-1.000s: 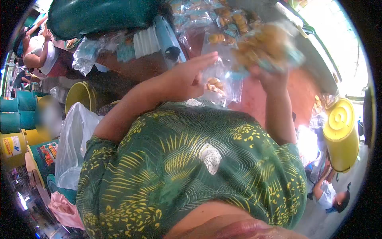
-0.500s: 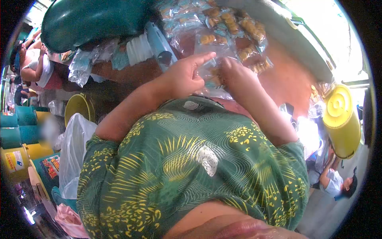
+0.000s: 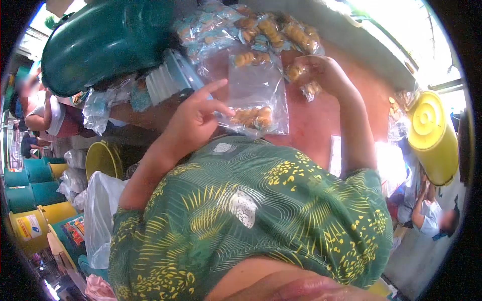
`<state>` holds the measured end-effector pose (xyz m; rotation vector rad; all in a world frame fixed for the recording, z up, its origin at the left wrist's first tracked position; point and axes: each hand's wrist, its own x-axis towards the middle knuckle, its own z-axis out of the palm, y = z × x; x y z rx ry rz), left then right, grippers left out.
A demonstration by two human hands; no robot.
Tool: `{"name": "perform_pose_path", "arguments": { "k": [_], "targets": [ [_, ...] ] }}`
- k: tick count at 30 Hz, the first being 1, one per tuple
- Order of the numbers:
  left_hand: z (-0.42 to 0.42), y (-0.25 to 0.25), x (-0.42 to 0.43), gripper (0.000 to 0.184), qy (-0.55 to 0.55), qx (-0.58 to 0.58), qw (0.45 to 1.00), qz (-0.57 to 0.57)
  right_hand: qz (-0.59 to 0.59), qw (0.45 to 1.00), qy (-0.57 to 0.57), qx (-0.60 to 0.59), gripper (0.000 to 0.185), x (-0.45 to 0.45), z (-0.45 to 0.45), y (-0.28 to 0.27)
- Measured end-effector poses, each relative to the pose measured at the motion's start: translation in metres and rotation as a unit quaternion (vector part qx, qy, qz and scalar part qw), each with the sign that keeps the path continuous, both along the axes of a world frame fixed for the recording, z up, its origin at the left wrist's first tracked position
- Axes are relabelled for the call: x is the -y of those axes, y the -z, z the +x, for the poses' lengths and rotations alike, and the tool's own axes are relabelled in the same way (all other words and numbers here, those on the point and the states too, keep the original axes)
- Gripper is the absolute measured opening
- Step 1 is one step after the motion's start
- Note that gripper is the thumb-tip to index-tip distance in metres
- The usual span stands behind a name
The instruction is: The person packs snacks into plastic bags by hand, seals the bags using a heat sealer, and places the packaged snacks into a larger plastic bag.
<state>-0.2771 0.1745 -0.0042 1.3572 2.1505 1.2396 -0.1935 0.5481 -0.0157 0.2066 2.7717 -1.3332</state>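
Note:
My left hand has its index finger stretched out and its other fingers apart, a fingertip at the edge of a clear bag. Low in this clear bag lie brown round snacks, and more snacks show at its top end. My right hand is to the right of the bag, its thumb and fingers curved apart over a small snack packet. Another small packet lies just below that hand. Several filled packets are heaped beyond the bag on the reddish table.
A large green tub stands at the upper left, near white stacked pieces and plastic bags. Yellow bucket at left; yellow lidded bucket at right. People are at the far left and lower right.
My right hand has moved right, away from the clear bag to the small packets. My left hand has shifted left and down. The clear bag now shows uncovered, and the view has turned slightly.

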Motion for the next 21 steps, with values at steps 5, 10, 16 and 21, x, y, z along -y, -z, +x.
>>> {"name": "perform_pose_path", "arguments": {
  "k": [5, 10, 16, 21],
  "targets": [
    [0.001, 0.001, 0.0, 0.047, -0.01, -0.107, 0.993, -0.058, 0.026, 0.988, 0.116, 0.102, 0.043, -0.094, 0.011, 0.157],
    [0.01, -0.013, -0.01, 0.035, -0.052, -0.066, 0.995, -0.06, 0.354, 0.932, 0.069, 0.017, 0.055, -0.009, 0.021, 0.127],
    [0.018, -0.012, -0.004, 0.036, -0.095, -0.1, 0.989, -0.047, 0.404, 0.914, 0.029, -0.03, 0.05, -0.01, 0.011, 0.164],
    [0.018, 0.003, 0.006, 0.04, -0.105, -0.172, 0.98, -0.004, 0.33, 0.941, 0.027, -0.07, 0.052, -0.026, 0.011, 0.175]
  ]
}}
